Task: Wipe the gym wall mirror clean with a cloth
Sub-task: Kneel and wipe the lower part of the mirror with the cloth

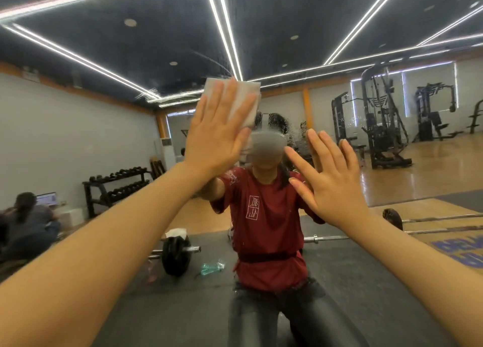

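head view: i see only this one view, so everything is placed against the mirror (339, 59), which fills the frame.
cloth: white folded cloth (244, 99) lies flat on the mirror, high and centre, above my reflected head.
left hand: my left hand (217, 135) presses the cloth to the glass, fingers straight and spread, not curled round it.
right hand: my right hand (330, 177) is flat with fingers apart, lower and to the right of the cloth, holding nothing; i cannot tell if it touches the glass.
droplets: wet spatter (295, 135) sits on the mirror between the hands.
how i'd do it: keep the palm pressure even, sweep the cloth down through the droplets in overlapping passes, and turn to a dry face if it streaks.
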Demonstrator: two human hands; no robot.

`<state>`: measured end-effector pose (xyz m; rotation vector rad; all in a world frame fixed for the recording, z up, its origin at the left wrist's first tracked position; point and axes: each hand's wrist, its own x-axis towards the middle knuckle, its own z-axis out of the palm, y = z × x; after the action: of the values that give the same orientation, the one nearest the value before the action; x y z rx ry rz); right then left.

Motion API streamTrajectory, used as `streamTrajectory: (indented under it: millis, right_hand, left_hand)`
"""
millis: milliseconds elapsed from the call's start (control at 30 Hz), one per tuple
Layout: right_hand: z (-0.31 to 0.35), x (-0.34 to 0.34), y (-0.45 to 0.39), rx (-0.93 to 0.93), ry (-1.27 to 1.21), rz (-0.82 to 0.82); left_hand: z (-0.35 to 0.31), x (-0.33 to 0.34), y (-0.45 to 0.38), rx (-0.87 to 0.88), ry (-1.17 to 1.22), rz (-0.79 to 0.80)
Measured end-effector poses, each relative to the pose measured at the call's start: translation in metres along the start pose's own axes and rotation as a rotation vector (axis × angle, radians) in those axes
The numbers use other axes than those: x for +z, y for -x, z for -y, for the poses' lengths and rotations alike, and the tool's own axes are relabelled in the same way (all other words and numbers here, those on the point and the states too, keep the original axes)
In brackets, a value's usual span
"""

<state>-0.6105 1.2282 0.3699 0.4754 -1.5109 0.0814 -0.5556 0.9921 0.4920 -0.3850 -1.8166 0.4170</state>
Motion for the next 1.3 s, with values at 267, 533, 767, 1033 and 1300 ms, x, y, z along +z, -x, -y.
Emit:
streamTrajectory:
  millis: [267, 533, 767, 1033, 1300]
  right_hand:
    - [0.001, -0.001, 0.000, 0.008, 0.002, 0.021]
    - [0.001, -0.001, 0.001, -0.001, 0.007, 0.013]
    - [0.003, -0.003, 0.001, 0.011, -0.010, 0.031]
    - [0.002, -0.007, 0.000, 0.008, 0.010, 0.041]
    - [0.002, -0.008, -0.001, 0.005, 0.015, 0.049]
  left_hand:
    - [0.000, -0.003, -0.011, -0.339, 0.011, -0.049]
    - [-0.017, 0.021, 0.098, -0.101, -0.023, 0.047]
    - [0.025, 0.013, 0.151, -0.606, 0.077, 0.032]
    - [-0.058, 0.028, 0.113, -0.143, 0.015, 0.063]
    - [-0.001, 0.024, 0.175, -0.438, 0.038, 0.040]
